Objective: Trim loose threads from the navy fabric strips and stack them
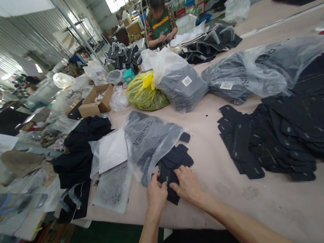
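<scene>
At the near side of the table, both hands are on a black cut piece (167, 176), thin and flat like fabric or leather. My left hand (157, 195) pinches its left edge between thumb and fingers. Opposite, my right hand (189, 184) grips the right edge with curled fingers, thumb toward the left hand. More black pieces (179, 155) lie just beyond the fingertips, partly under a clear plastic bag (149, 139) printed with CARPISA. To the right spreads a large pile of similar black pieces (291, 130), several showing a small pale mark.
Filled plastic bags (180, 82) and a yellow bag (145, 93) stand across the table. A translucent sheet (114, 189), black cloth (77, 146) and an open cardboard box (98, 100) are on the left. A co-worker (160, 20) handles something small at the far side.
</scene>
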`<state>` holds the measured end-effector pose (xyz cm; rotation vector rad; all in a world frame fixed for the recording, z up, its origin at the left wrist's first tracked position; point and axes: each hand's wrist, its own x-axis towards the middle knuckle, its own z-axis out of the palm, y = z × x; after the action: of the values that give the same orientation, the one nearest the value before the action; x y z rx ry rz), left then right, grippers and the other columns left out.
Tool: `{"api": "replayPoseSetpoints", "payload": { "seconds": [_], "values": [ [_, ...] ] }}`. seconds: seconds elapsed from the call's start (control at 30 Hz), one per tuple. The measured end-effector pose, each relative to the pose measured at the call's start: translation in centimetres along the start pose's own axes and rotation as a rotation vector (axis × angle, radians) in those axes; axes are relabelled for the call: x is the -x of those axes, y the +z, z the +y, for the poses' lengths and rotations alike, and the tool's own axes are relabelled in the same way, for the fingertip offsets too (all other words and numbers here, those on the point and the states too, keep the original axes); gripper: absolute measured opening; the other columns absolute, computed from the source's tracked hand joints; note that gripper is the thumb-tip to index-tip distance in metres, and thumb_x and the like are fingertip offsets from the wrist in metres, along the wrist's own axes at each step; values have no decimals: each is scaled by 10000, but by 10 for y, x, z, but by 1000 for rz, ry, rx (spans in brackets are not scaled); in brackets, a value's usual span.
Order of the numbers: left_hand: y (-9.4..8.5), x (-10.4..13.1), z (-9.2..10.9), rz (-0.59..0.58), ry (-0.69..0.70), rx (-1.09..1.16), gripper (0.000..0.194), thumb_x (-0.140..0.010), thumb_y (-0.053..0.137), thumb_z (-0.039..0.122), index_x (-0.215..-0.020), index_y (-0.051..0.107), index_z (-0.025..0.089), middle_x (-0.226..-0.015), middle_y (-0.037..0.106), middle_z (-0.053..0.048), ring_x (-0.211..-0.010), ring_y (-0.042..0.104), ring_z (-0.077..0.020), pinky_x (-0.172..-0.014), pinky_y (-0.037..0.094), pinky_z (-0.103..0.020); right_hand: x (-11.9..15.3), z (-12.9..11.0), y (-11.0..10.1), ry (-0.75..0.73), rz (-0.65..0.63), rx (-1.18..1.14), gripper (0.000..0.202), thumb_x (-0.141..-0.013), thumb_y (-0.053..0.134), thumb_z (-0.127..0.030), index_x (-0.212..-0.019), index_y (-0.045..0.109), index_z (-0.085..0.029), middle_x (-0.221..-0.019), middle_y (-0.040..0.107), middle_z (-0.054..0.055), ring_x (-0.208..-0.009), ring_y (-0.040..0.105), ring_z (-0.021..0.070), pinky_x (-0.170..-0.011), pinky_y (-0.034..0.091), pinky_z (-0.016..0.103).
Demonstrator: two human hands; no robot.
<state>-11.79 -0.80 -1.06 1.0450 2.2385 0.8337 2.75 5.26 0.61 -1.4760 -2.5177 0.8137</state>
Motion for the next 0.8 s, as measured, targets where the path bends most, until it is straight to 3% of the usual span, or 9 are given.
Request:
{"api": "replayPoseSetpoints", "payload": {
  "seconds": [0.1, 0.17, 0.3, 0.57, 0.7, 0.8],
  "values": [
    [5, 4, 2, -45, -28, 91, 233, -695, 646, 220, -916, 652, 145, -509, 503, 50, -504, 483, -131, -536, 329, -238, -11, -5, 8, 80, 43, -58, 231, -832, 594, -352, -973, 617, -171, -1094, 586, 165, -1069, 503, 328, -897, 374, 432],
    [10, 9, 3, -134, -58, 160, 183, -704, 631, 237, -856, 662, 140, -506, 504, 44, -489, 463, -117, -508, 316, -229, -17, -1, 10, 172, 60, -193, 154, -803, 587, -269, -913, 623, -166, -1059, 606, 153, -1047, 523, 310, -892, 375, 412],
    [22, 19, 5, -295, -135, 300, 252, -729, 602, 264, -919, 701, 132, -555, 557, 19, -486, 465, -105, -483, 316, -220, -23, 20, 6, 228, 37, -380, 71, -742, 541, -160, -690, 581, -189, -836, 638, 66, -823, 586, 206, -755, 400, 307],
    [29, 14, 14, -161, -242, 340, 189, -736, 613, 354, -719, 653, 170, -499, 505, 39, -440, 418, -92, -471, 298, -210, 16, 80, -7, 302, 26, -647, 97, -739, 485, -224, -653, 440, -226, -559, 486, -40, -571, 487, 149, -547, 353, 251],
    [31, 12, 17, -140, -124, 159, 166, -761, 604, 322, -693, 652, 178, -532, 542, 17, -501, 495, -125, -535, 331, -232, 38, 99, -13, 373, 61, -869, 153, -750, 528, -333, -667, 463, -223, -539, 467, -54, -528, 451, 137, -518, 352, 251],
    [28, 10, 18, -41, -41, -55, 138, -775, 610, 277, -845, 665, 171, -584, 580, 1, -588, 558, -165, -608, 358, -258, 45, 116, -26, 461, 175, -1096, 233, -694, 650, -387, -653, 506, -208, -525, 473, -61, -509, 437, 123, -507, 345, 249]
  ]
}}
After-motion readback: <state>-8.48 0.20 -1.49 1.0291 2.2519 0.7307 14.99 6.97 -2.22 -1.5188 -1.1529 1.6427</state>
